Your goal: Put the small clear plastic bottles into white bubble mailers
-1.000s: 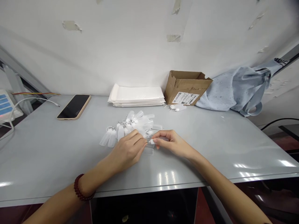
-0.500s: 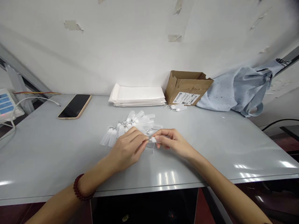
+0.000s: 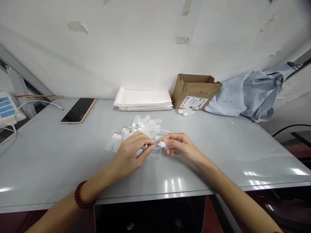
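Left grip (image 3: 133, 151) pinches a thin loop (image 3: 157, 148); right grip (image 3: 181, 144) holds a white-capped piece (image 3: 162, 144); working the loop seems in hand; next probably calls for steady pinches; similar pieces (image 3: 145, 126) lie beyond.

1. dark-screened phone (image 3: 79, 110) on the grey table (image 3: 48, 152)
2. white cable (image 3: 36, 101), its tip near the phone
3. stack of flat white packets (image 3: 145, 97) by the wall (image 3: 121, 48)
4. open cardboard box (image 3: 201, 89) with a printed label (image 3: 193, 102)
5. pale blue cloth (image 3: 233, 95) just beside the box

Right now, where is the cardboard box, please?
In the head view, the cardboard box stands right of centre, between the white stack and blue cloth.
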`<action>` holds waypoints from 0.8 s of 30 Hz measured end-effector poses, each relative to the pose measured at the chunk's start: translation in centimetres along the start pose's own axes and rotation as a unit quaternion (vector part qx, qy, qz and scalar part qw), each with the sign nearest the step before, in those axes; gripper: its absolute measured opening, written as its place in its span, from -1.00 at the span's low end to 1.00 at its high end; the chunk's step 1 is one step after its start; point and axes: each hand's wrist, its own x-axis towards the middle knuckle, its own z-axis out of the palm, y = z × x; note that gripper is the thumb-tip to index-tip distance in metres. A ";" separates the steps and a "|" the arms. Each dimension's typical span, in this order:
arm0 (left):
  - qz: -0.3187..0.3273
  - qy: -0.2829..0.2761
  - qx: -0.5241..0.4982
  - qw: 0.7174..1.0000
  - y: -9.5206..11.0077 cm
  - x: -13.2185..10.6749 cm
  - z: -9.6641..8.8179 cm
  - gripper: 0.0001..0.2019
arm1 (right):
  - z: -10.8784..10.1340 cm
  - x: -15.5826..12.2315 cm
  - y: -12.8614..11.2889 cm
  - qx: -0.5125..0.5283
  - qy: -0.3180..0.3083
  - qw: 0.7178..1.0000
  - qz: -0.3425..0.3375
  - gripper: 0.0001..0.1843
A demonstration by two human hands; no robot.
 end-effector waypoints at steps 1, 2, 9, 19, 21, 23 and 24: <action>0.000 0.000 -0.003 1.000 0.0 0.0 0.0 -0.90 | 0.0 0.0 0.0 0.000 -0.001 1.000 0.002 -0.77; 0.002 0.001 -0.005 1.000 0.0 -0.1 0.1 -0.90 | 0.1 0.0 0.0 0.000 -0.003 1.000 0.003 -0.77; 0.018 0.009 -0.006 1.000 0.0 -0.2 0.2 -0.89 | 0.3 0.0 0.0 -0.008 -0.008 1.000 0.002 -0.78; 0.028 0.004 0.007 1.000 -0.1 -0.5 0.5 -0.87 | 0.2 0.0 0.1 -0.031 -0.012 0.999 -0.002 -0.74; 0.028 0.005 0.007 1.000 -0.1 -0.4 0.6 -0.87 | 0.3 -0.1 0.1 -0.034 -0.011 0.999 -0.001 -0.75; 0.029 0.004 0.008 1.000 -0.1 -0.4 0.6 -0.87 | 0.3 -0.1 0.1 -0.035 -0.011 0.999 0.000 -0.75; 0.029 0.004 0.008 1.000 -0.1 -0.4 0.6 -0.87 | 0.3 -0.1 0.0 -0.034 -0.012 0.999 0.000 -0.75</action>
